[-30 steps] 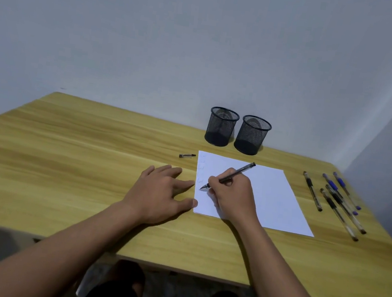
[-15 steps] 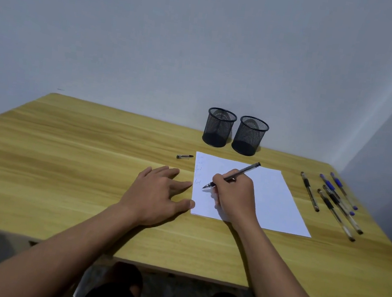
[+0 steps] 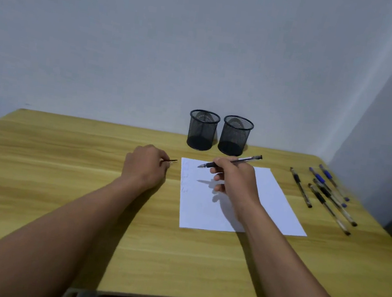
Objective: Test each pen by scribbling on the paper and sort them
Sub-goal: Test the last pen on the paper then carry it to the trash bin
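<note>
Hovering over the paper [image 3: 269,208], the pen [image 3: 230,163] is now lifted off the sheet, pinched in the right hand's [image 3: 233,180] fingers; the left hand [image 3: 146,166], earlier flat beside the paper, now pinches the pen cap [image 3: 172,161] left of the paper's far corner

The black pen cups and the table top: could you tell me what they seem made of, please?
The left pen cup and right pen cup look like matt black wire mesh, probably metal: their sides show a fine see-through grid. The table top shows yellowish wood grain, smooth; solid wood or laminate cannot be told.
</note>
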Motion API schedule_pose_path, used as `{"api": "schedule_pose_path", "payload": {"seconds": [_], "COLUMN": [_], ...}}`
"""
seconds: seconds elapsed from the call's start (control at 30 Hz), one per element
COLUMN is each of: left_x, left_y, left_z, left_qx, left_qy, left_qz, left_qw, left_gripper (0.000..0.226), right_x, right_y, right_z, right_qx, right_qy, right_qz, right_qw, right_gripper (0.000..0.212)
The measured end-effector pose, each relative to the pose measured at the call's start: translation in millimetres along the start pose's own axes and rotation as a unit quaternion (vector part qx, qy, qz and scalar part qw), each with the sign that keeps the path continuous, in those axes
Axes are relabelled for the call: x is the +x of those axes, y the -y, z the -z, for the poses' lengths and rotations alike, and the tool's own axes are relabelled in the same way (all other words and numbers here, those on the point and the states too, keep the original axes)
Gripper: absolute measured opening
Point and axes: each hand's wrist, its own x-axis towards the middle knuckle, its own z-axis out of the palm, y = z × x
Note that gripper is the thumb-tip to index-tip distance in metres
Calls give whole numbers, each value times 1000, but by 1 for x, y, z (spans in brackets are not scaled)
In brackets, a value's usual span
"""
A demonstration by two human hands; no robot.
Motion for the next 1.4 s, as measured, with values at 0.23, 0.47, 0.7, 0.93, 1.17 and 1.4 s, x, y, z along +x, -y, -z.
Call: {"api": "schedule_pose_path", "payload": {"seconds": [0.23, 0.47, 0.7, 0.93, 1.17, 1.4], "left_x": [-26, -46, -55, -63, -52, -52], "left_y": [-12, -38, -59, -67, -68, -105], "left_z": [11, 32, 46, 50, 62, 56], "left_qx": [-207, -324, -455, -484, -487, -479], "left_qy": [-9, -1, 67, 57, 72, 86], "left_qz": [-46, -71, -48, -30, -13, -49], "left_qw": [977, 943, 887, 873, 870, 872], "left_gripper": [12, 13, 15, 15, 14, 15], "right_x": [-1, -12, -24, -29, -24, -32], "right_y": [-8, 5, 21, 26, 49, 68], "right_z": [-1, 6, 21, 22, 63, 100], "right_qx": [95, 106, 118, 119, 8, -306], "right_qy": [-3, 18, 78, 97, 70, 48], "right_qz": [-33, -8, 10, 16, 47, 164], "right_qw": [995, 994, 990, 988, 996, 937], "right_gripper": [14, 11, 13, 14, 4, 5]}}
